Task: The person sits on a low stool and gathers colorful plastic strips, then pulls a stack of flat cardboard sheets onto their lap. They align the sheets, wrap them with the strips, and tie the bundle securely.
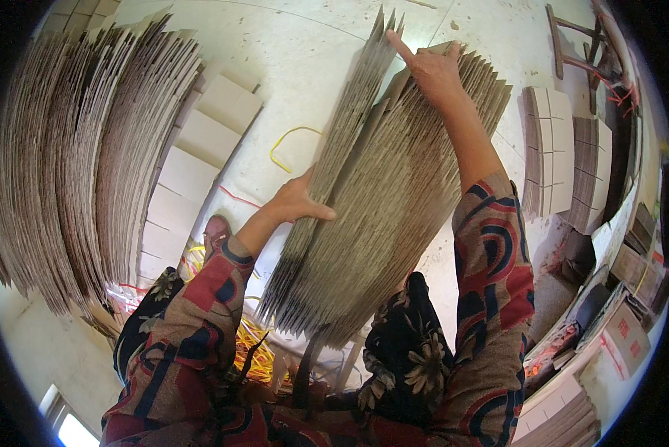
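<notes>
A thick stack of flat brown cardboard sheets (pixel 394 201) stands on edge in front of me, its far end fanned. A thinner bundle of sheets (pixel 342 123) is parted from its left side by a narrow gap. My left hand (pixel 297 203) grips this bundle, thumb lying over its edges and the other fingers hidden behind its left side. At the far end my right hand (pixel 435 73) spreads over the stack's top. One stretched finger reaches left to the bundle's tip; the others rest on the larger part.
A tall, fanned mass of cardboard (pixel 88 149) stands at the left, beside a row of pale cardboard pieces (pixel 193 164). A yellow strap (pixel 278 149) lies on the floor. More cardboard stacks (pixel 549 149) and a wooden frame (pixel 576 45) are at the right. Yellow strapping (pixel 256 354) lies tangled near my legs.
</notes>
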The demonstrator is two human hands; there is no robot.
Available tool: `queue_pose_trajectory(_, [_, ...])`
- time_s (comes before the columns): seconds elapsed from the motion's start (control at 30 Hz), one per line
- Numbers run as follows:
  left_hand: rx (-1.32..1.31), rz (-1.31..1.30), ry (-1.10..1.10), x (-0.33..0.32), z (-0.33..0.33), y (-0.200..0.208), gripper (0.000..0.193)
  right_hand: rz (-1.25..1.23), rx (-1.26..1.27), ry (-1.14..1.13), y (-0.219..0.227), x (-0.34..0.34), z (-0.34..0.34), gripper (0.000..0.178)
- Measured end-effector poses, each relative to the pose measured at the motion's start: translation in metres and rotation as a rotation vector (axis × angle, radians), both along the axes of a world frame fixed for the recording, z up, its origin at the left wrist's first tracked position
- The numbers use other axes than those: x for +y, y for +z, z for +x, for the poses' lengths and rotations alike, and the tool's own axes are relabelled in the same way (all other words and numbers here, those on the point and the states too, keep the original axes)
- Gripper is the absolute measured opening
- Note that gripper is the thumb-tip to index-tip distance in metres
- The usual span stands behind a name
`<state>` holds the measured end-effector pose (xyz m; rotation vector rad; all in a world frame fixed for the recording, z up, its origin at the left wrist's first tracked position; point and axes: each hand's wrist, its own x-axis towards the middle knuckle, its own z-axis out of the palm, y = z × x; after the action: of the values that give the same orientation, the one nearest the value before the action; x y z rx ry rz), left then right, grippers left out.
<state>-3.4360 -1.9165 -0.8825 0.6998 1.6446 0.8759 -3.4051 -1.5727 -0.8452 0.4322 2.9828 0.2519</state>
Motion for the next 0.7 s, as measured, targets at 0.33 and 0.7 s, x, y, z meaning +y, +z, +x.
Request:
queue_pose_trajectory(0.33, [0.005,-0.016,-0.019,0.003,0.001,0.009,0.117,-0.029,0.133,0.028,0.002,-0.007,-0.007,0.048])
queue_pose_trajectory(0.7, [-0.043,0.006,0.001,-0.003,0.001,0.011,0.114,-0.318,0.29,0.527,0.021,-0.138,0.027,0.068])
